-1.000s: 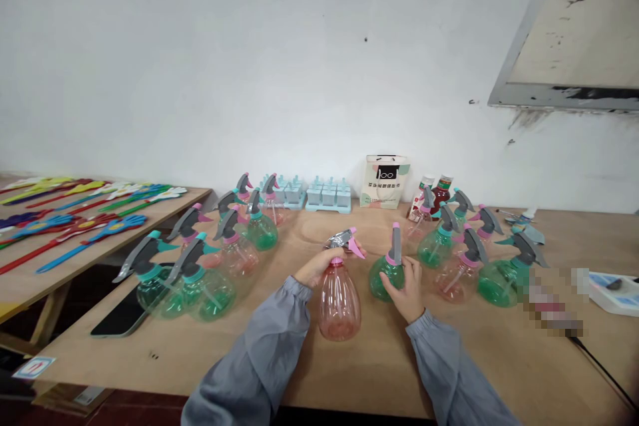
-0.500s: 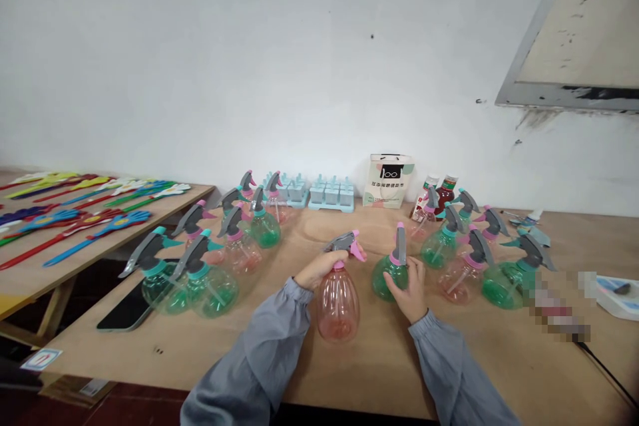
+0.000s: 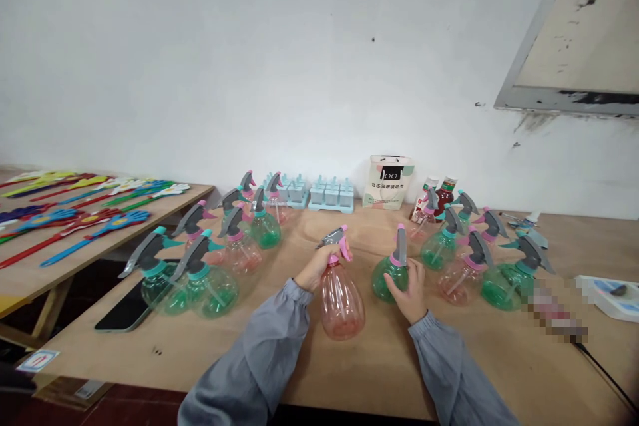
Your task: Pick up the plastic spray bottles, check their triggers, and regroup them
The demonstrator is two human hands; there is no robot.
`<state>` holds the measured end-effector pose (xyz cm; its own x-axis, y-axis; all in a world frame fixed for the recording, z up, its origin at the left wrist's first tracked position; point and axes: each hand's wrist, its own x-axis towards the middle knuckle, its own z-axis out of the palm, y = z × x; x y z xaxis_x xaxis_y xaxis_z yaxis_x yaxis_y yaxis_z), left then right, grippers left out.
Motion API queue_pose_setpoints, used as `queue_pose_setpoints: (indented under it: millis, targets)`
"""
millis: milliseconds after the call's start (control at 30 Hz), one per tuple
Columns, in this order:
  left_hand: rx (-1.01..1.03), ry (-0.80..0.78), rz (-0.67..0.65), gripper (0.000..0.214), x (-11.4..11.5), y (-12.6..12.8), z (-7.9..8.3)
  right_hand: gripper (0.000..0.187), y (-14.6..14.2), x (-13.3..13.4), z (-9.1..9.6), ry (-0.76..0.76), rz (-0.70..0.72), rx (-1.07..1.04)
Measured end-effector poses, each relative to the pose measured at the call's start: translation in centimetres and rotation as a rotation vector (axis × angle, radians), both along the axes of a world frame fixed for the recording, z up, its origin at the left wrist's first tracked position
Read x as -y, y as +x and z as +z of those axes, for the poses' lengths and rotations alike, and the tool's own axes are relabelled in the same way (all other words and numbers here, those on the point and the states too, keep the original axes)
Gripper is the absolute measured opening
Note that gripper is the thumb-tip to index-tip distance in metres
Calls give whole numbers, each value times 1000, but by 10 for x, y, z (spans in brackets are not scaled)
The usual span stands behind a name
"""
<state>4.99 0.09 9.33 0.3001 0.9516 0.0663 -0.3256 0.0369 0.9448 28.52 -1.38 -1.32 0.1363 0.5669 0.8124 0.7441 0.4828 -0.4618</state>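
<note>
My left hand is wrapped round the neck of a pink spray bottle with a grey and pink trigger head. That bottle leans, its base swung to the right. With thumb and fingers, my right hand grips the body of a green spray bottle, which has a pink collar and stands upright on the table. Several more spray bottles flank my hands: a green one with a turquoise collar on the left, and a pink one on the right.
A phone lies at the left, partly behind bottles. Along the wall stand pale blue ice-pop moulds, a paper bag and two sauce bottles. Colourful hand-shaped clappers cover another table. A white tray sits far right.
The pink bottle in my left hand has tilted, its base swinging right and its trigger head shifting left. My right hand and the green bottle have stayed in place.
</note>
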Motion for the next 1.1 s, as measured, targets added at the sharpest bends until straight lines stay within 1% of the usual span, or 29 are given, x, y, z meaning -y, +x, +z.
queue_pose_setpoints:
  millis: [67, 100, 233, 433, 600, 633, 733, 833, 933, 1000, 1100]
  targets:
    - [9, -51, -9, 14, 1, -1, 1, 41, 0, 0, -1, 3, -4, 6]
    - [18, -49, -7, 14, 1, -1, 2, 41, 0, 0, -1, 7, -6, 9]
    - [45, 23, 16, 22, 0, -3, 1, 40, 1, -1, -2, 30, -9, 17]
    - [56, -21, -13, 12, 0, -1, -1, 41, 1, -2, -2, 32, -4, 23]
    - [28, 9, 0, 31, 3, 0, 3, 42, 1, -2, -3, 29, -2, 24]
    - [16, 10, 3, 32, 3, 0, 4, 42, 1, -2, -3, 27, -4, 24]
    - [-18, 17, 14, 21, 5, 1, 5, 42, 1, -2, -3, 29, 0, 27]
    - [-49, 109, 72, 10, 6, 0, 6, 42, 1, -2, -3, 42, 0, 32]
    - [-186, 207, 189, 8, 5, -4, 6, 42, 1, -2, -3, 40, 2, 28]
    - [-303, 312, 290, 11, 2, -10, 5, 43, 1, -2, -3, 34, 2, 25]
    - [-420, 535, 433, 22, -6, -22, 0, 43, 1, -2, -4, 32, -4, 23]
